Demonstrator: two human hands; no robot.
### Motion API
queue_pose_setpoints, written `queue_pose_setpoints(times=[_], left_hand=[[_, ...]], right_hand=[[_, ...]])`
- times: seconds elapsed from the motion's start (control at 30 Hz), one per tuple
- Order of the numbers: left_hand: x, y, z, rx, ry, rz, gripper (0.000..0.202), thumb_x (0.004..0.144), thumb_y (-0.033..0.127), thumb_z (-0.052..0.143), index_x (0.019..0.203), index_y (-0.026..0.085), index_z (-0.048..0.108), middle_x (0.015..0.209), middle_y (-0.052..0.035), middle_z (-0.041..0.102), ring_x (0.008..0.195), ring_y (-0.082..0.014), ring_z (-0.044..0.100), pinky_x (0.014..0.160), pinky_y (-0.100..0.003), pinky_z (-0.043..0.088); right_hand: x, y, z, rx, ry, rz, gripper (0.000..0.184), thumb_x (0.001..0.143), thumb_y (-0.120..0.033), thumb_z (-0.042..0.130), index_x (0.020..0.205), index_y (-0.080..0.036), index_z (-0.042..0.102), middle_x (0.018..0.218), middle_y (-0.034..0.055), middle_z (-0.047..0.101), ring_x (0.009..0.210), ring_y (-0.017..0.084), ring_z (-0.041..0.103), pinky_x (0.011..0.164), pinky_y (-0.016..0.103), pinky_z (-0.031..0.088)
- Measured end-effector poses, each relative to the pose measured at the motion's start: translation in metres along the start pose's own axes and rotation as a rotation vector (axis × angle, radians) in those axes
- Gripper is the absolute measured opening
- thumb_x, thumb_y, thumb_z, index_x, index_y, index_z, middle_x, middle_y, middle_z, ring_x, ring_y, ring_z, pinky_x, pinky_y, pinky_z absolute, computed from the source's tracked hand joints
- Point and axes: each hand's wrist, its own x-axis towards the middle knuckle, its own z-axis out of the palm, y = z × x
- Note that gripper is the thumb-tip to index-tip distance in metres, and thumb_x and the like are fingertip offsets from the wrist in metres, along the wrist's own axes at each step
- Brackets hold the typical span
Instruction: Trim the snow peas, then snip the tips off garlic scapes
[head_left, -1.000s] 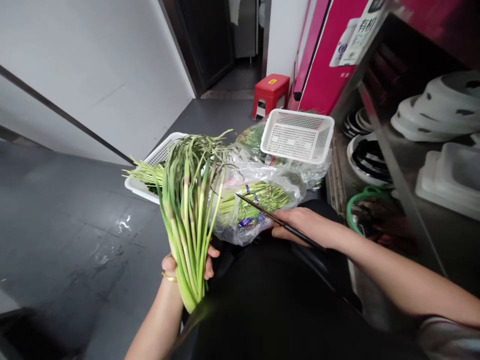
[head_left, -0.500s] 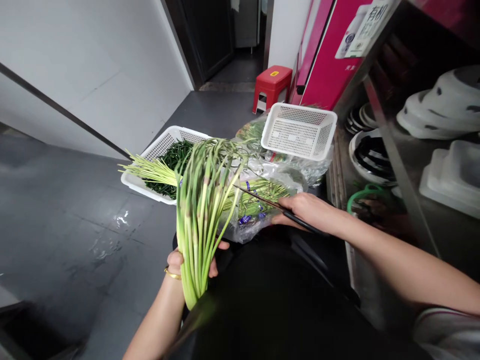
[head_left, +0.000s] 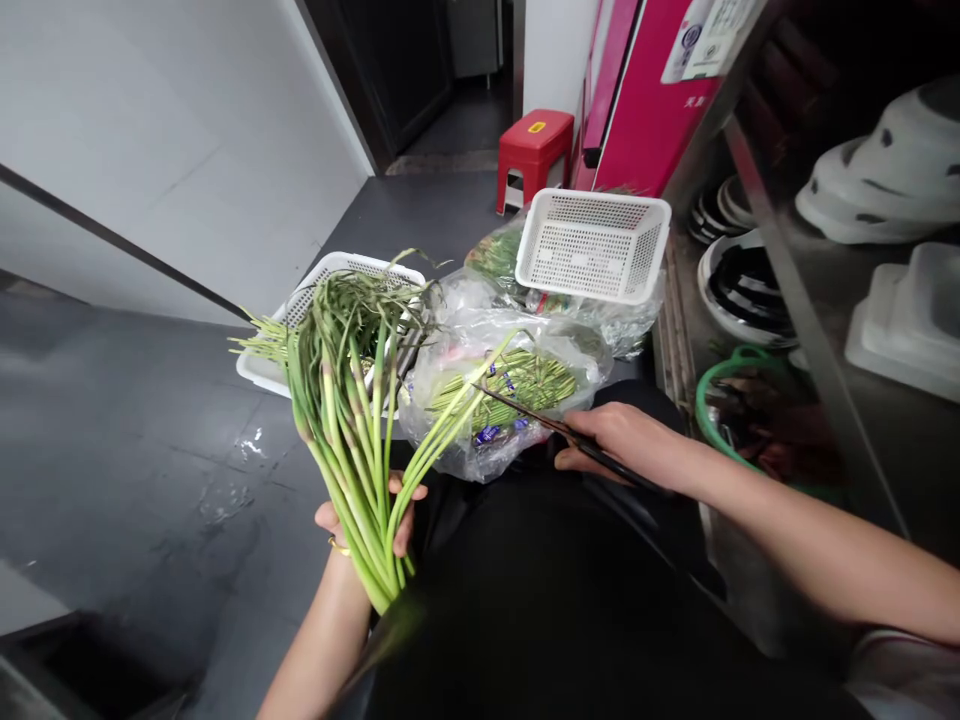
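My left hand point(head_left: 358, 522) is closed round the cut ends of a bunch of green garlic scapes point(head_left: 352, 410), held upright and fanned out above my lap. A gold ring shows on one finger. My right hand point(head_left: 622, 445) grips a long thin dark knife point(head_left: 525, 415) whose blade points left toward the scapes, just over a clear plastic bag point(head_left: 510, 385) of more bundled scapes. Behind the bunch on the floor stands a white perforated basket point(head_left: 262, 368) with scapes lying in it.
A second white basket point(head_left: 592, 245), empty, rests on bagged greens at the back. A red stool point(head_left: 534, 150) and a pink cabinet point(head_left: 645, 100) stand beyond. A metal shelf point(head_left: 825, 330) with white dishes and a green hose point(head_left: 720, 395) lines the right. The dark floor shows wet patches.
The bunch in my left hand has tilted leftward and spread out, some stalks leaning toward the knife. My right hand with the knife has hardly moved. The view has shifted slightly.
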Motion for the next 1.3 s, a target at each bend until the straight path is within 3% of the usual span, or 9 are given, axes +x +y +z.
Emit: queue_pose_setpoints(times=[0.13,0.33,0.57,0.73,0.87,1.13,1.3], left_hand=[[0.0,0.002,0.009,-0.066,-0.134,0.125,0.064,0.067,0.059,0.055,0.118,0.022,0.061,0.121,-0.0112,0.063,0.055,-0.0209,0.065,0.039,-0.029,0.049],[-0.001,0.002,0.014,-0.049,-0.081,0.182,0.064,0.07,0.056,0.053,0.12,0.017,0.058,0.127,-0.0145,0.058,0.06,-0.0213,0.065,0.042,-0.03,0.05],[0.004,0.006,0.025,-0.02,-0.049,0.178,0.058,0.068,0.051,0.055,0.115,0.018,0.061,0.123,-0.0154,0.061,0.059,-0.0229,0.066,0.043,-0.031,0.052],[0.001,0.007,0.024,-0.005,-0.055,0.238,0.06,0.068,0.053,0.053,0.117,0.019,0.061,0.122,-0.013,0.062,0.057,-0.0208,0.065,0.042,-0.029,0.051],[-0.001,0.007,0.022,0.018,-0.059,0.197,0.059,0.065,0.053,0.055,0.114,0.021,0.063,0.12,-0.0122,0.064,0.054,-0.021,0.065,0.04,-0.029,0.05],[0.004,0.007,0.03,0.031,-0.154,0.0,0.064,0.062,0.058,0.06,0.115,0.022,0.064,0.117,-0.0117,0.065,0.06,-0.0241,0.067,0.045,-0.031,0.051],[0.0,0.006,0.024,-0.005,-0.175,0.067,0.063,0.064,0.056,0.059,0.117,0.022,0.062,0.124,-0.0107,0.061,0.064,-0.0236,0.068,0.048,-0.031,0.053]], right_hand=[[-0.002,-0.001,0.008,-0.022,0.006,0.018,0.038,0.087,-0.053,0.045,0.073,-0.019,0.055,0.065,0.0065,0.063,0.057,0.018,0.059,0.053,0.026,0.034],[-0.006,-0.009,0.019,-0.046,0.013,0.063,0.038,0.089,-0.053,0.042,0.073,-0.02,0.052,0.065,0.0049,0.061,0.057,0.017,0.058,0.053,0.025,0.032],[-0.012,-0.013,0.008,-0.056,-0.033,0.118,0.036,0.087,-0.051,0.046,0.07,-0.02,0.05,0.062,0.0036,0.059,0.056,0.016,0.057,0.052,0.025,0.029],[-0.022,-0.009,0.003,0.153,-0.014,0.018,0.034,0.085,-0.048,0.05,0.067,-0.019,0.047,0.058,-0.001,0.054,0.051,0.011,0.049,0.049,0.022,0.028],[-0.019,-0.009,-0.004,0.224,0.044,-0.067,0.036,0.091,-0.046,0.04,0.07,-0.018,0.047,0.062,-0.0007,0.052,0.056,0.011,0.048,0.053,0.022,0.032],[0.022,-0.009,-0.008,-0.045,0.087,-0.008,0.046,0.088,-0.06,0.04,0.073,-0.018,0.053,0.062,0.0039,0.056,0.059,0.016,0.056,0.054,0.024,0.034],[0.007,-0.007,-0.006,0.088,0.115,0.028,0.047,0.087,-0.058,0.043,0.065,-0.018,0.053,0.058,0.0019,0.054,0.056,0.014,0.054,0.053,0.023,0.033]])
